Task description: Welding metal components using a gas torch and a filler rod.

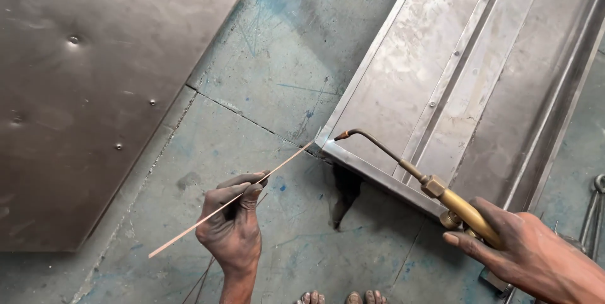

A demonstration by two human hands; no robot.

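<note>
My left hand [233, 222] pinches a thin copper-coloured filler rod [277, 166] between thumb and fingers. The rod slants up to the right, its tip reaching the near corner of a folded sheet-metal panel [403, 83]. My right hand [526, 253] grips the brass handle of a gas torch [463, 209]. The torch's thin bent nozzle [353, 132] points down at that same corner, where a small bright spot glows. Rod tip and nozzle tip sit a few centimetres apart at the corner.
A large dull steel sheet [82, 89] with small dents lies at the left. Cracked concrete floor [283, 52] with blue stains and a dark scorch mark [343, 193] runs between the sheets. My toes [343, 296] show at the bottom edge. Metal tools [595, 206] lie far right.
</note>
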